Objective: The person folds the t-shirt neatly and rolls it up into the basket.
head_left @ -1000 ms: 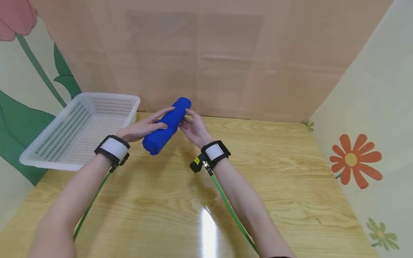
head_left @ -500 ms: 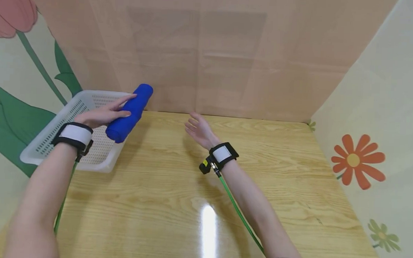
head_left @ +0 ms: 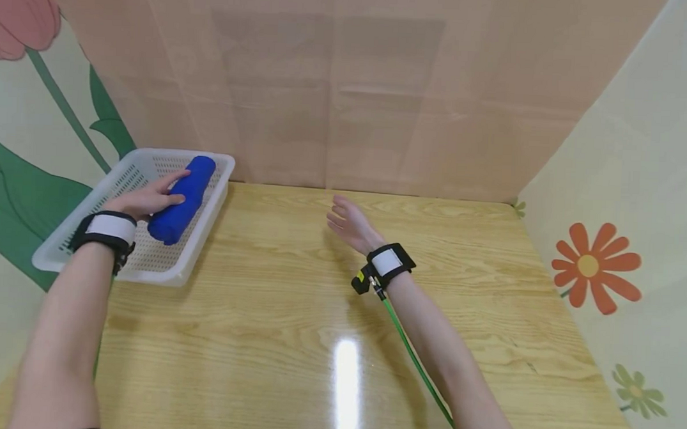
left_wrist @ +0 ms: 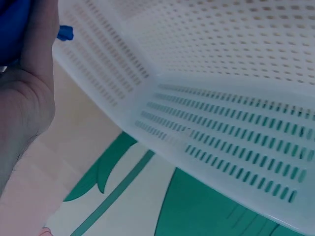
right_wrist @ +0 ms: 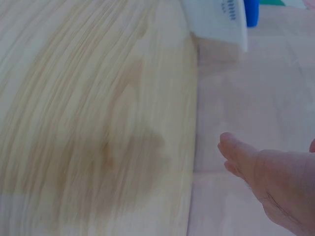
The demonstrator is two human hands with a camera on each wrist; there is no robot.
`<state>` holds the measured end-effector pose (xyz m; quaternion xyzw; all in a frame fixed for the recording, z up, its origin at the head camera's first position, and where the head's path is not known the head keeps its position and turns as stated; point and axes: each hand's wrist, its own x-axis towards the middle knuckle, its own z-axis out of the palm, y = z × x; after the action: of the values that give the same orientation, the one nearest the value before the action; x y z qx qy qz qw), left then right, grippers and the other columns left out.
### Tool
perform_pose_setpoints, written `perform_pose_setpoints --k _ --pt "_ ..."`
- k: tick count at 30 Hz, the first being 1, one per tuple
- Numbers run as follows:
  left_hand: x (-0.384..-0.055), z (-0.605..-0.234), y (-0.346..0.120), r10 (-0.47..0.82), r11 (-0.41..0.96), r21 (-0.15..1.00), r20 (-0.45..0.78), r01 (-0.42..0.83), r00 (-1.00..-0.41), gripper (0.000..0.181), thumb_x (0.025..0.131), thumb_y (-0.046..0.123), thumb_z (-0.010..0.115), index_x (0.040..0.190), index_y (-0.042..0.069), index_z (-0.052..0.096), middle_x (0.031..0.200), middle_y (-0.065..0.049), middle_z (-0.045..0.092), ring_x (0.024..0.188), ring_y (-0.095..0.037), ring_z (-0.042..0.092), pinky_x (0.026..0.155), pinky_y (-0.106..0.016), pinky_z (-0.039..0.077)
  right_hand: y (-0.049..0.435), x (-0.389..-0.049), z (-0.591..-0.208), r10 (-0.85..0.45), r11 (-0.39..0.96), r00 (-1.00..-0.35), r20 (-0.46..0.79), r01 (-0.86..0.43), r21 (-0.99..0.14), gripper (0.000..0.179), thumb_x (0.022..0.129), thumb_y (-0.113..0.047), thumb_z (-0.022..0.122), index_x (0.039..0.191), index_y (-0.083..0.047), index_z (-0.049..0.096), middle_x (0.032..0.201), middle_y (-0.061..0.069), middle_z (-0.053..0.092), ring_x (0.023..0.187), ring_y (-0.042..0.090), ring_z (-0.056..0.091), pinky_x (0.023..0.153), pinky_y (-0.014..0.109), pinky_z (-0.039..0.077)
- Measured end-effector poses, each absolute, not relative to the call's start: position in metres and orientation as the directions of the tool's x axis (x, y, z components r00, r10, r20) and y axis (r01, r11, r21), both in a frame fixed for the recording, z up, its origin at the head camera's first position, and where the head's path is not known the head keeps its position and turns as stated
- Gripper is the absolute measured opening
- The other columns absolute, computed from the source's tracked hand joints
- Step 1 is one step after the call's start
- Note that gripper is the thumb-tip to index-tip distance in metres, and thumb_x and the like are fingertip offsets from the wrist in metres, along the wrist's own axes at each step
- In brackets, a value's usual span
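A rolled-up blue cloth (head_left: 190, 192) lies slantwise within the outline of the white plastic basket (head_left: 209, 224) in the head view. My left hand (head_left: 148, 198) grips the roll from its left side, thumb and fingers spread over its top. In the left wrist view, my left hand (left_wrist: 29, 83) and a bit of the blue cloth (left_wrist: 11, 32) show at the left edge, beside the basket's slotted wall (left_wrist: 231, 132). My right hand (head_left: 351, 222) hovers over the table with relaxed fingers and holds nothing; the right wrist view shows this hand (right_wrist: 268, 177) from its side.
The basket stands at the back left of the wooden table (head_left: 294, 289), close to the flower-patterned left wall. A pinkish-brown sheet (head_left: 382, 114) rises behind the table's back edge. A green cable (head_left: 412, 355) runs along my right forearm.
My left hand has carried the blue cloth roll left and down to the basket. My right hand let go of the roll and drew back a little to the right.
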<state>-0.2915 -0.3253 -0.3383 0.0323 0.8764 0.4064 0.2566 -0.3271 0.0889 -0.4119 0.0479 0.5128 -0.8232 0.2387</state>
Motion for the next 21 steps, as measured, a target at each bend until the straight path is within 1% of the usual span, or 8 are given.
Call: perform_pose_setpoints --k 2,5,9,12,15,17,19,21 --pt "-0.294 -0.346 -0.326 0.268 0.706 0.696 -0.43 -0.127 -0.862 0.07 0.109 0.017 0.033 0.16 0.017 -0.015 0.16 -0.037 -0.017 0.143 -0.068 0.006 0.104 -0.082 0.025 0.096 -0.327 -0.415 -0.333 -0.345 -0.886 -0.323 0.433 -0.833 0.059 0.108 -0.021 0.039 0.161 -0.01 0.015 0.17 0.015 -0.004 0.158 0.035 0.01 0.129 0.04 0.015" --pt "-0.296 -0.356 -0.325 0.294 0.758 0.648 -0.436 -0.07 -0.85 0.069 0.108 0.015 0.035 0.16 0.009 -0.01 0.16 -0.038 -0.013 0.143 -0.068 0.005 0.105 -0.082 0.024 0.102 -0.327 -0.419 -0.325 -0.32 -0.892 -0.315 0.417 -0.85 0.058 0.108 -0.02 0.039 0.16 -0.008 0.016 0.17 0.016 -0.004 0.158 0.036 0.009 0.129 0.042 0.014" --pt "-0.298 -0.363 -0.319 0.3 0.792 0.606 -0.49 -0.073 -0.818 0.069 0.107 0.014 0.036 0.159 0.004 -0.008 0.16 -0.038 -0.014 0.145 -0.065 -0.003 0.112 -0.078 0.014 0.107 -0.328 -0.424 -0.327 -0.277 -0.894 -0.307 0.401 -0.873 0.058 0.108 -0.018 0.038 0.16 -0.006 0.015 0.17 0.016 -0.001 0.158 0.037 0.008 0.129 0.043 0.011" --pt "-0.298 -0.365 -0.314 0.27 0.824 0.554 -0.563 -0.115 -0.781 0.071 0.106 0.014 0.036 0.159 0.004 -0.01 0.159 -0.037 -0.016 0.147 -0.061 -0.008 0.116 -0.074 0.004 0.109 -0.328 -0.427 -0.324 -0.199 -0.889 -0.324 0.399 -0.895 0.058 0.108 -0.018 0.039 0.16 -0.007 0.015 0.17 0.014 0.003 0.158 0.037 0.006 0.129 0.045 0.007" --pt "-0.298 -0.369 -0.311 0.274 0.858 0.505 -0.599 -0.09 -0.752 0.075 0.102 0.01 0.039 0.157 -0.001 -0.01 0.158 -0.04 -0.013 0.147 -0.06 -0.007 0.118 -0.071 0.001 0.109 -0.328 -0.43 -0.319 -0.101 -0.88 -0.352 0.401 -0.91 0.057 0.108 -0.02 0.04 0.159 -0.008 0.017 0.171 0.011 0.006 0.158 0.035 0.003 0.129 0.048 0.002" --pt "-0.298 -0.372 -0.31 0.288 0.867 0.493 -0.611 -0.071 -0.737 0.078 0.098 0.006 0.042 0.156 -0.005 -0.009 0.157 -0.042 -0.012 0.147 -0.06 -0.007 0.119 -0.07 0.0 0.11 -0.328 -0.432 -0.318 -0.046 -0.874 -0.367 0.401 -0.915 0.057 0.108 -0.021 0.04 0.159 -0.009 0.019 0.171 0.009 0.008 0.158 0.035 0.001 0.128 0.05 0.0" --pt "-0.298 -0.376 -0.309 0.299 0.876 0.48 -0.614 -0.045 -0.731 0.082 0.094 0.003 0.045 0.155 -0.007 -0.009 0.156 -0.043 -0.011 0.147 -0.059 -0.007 0.12 -0.069 -0.001 0.11 -0.327 -0.434 -0.33 -0.02 -0.869 -0.37 0.398 -0.917 0.058 0.108 -0.021 0.039 0.16 -0.009 0.016 0.171 0.008 0.007 0.158 0.034 -0.001 0.128 0.051 -0.002" --pt "-0.298 -0.379 -0.308 0.285 0.887 0.459 -0.625 -0.047 -0.727 0.084 0.092 0.001 0.046 0.154 -0.008 -0.009 0.156 -0.043 -0.011 0.147 -0.059 -0.007 0.12 -0.068 -0.001 0.11 -0.326 -0.436 -0.341 -0.004 -0.865 -0.367 0.392 -0.92 0.059 0.108 -0.021 0.039 0.16 -0.009 0.015 0.171 0.009 0.007 0.158 0.035 -0.003 0.128 0.052 -0.002"
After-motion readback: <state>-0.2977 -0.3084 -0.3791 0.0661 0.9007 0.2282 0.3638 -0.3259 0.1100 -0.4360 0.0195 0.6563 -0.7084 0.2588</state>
